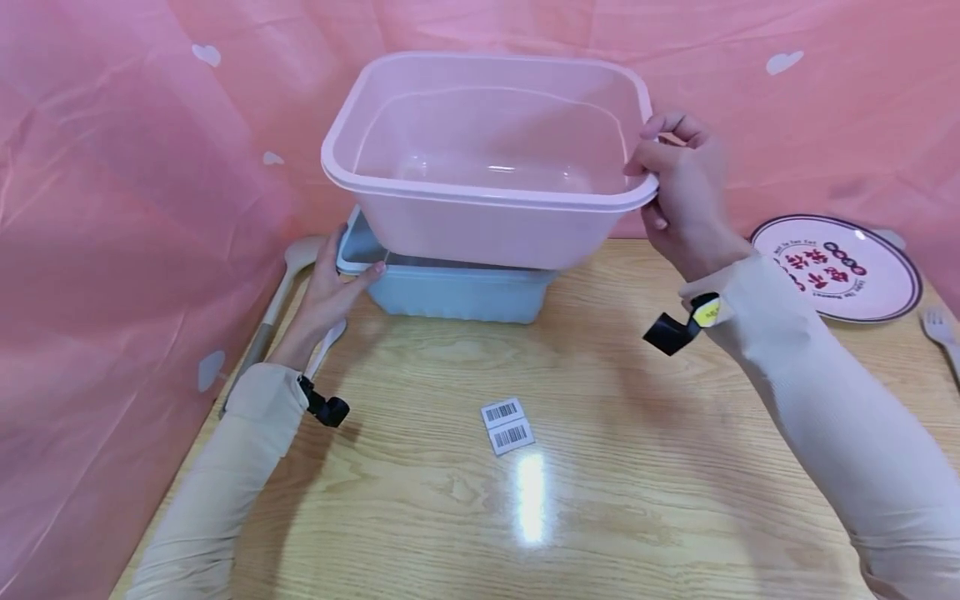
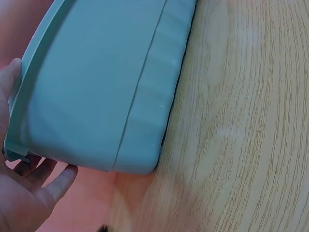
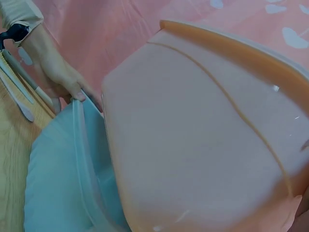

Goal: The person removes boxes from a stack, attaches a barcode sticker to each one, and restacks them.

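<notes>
My right hand (image 1: 686, 183) grips the right rim of a pink plastic basin (image 1: 487, 221), thumb inside and fingers outside. The pink basin hangs tilted over a light-blue basin (image 1: 457, 296), overlapping its opening in the head view. At the blue basin's left end, my left hand (image 1: 326, 292) holds the rim corner, with the thumb over the edge. In the left wrist view, the fingers of the left hand (image 2: 26, 198) lie along the outer wall of the blue basin (image 2: 96, 87), which stands on the table. The right wrist view shows the underside of the pink basin (image 3: 183, 135) close up.
A ladle-like utensil (image 1: 281, 287) and a white spoon (image 1: 324, 346) lie at the left. On the right are a round plate (image 1: 840, 267) with red lettering and a fork (image 1: 937, 329). A barcode label (image 1: 507, 425) lies mid-table. Pink cloth (image 1: 112, 208) encloses the back and left.
</notes>
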A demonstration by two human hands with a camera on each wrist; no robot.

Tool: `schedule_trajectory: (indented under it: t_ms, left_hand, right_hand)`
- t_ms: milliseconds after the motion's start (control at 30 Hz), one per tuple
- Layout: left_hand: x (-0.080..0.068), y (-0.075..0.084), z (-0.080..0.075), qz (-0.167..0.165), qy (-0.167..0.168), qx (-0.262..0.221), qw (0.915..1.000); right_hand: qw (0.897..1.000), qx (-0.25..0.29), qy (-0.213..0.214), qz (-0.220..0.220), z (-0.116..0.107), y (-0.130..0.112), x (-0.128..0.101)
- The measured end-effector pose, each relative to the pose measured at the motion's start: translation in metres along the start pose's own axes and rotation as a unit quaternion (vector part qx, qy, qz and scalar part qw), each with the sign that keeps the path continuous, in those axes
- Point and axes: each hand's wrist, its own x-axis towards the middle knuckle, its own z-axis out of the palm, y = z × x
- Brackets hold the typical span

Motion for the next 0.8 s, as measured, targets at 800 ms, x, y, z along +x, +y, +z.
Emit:
schedule_trajectory:
  t_ms: [800]
  left_hand:
    - [0.017,-0.03,-0.005,0.009,0.01,0.013,0.9998]
  right_hand:
    - [0.988,0.153,-0.005,-0.027,-0.093,-0.045,-0.02]
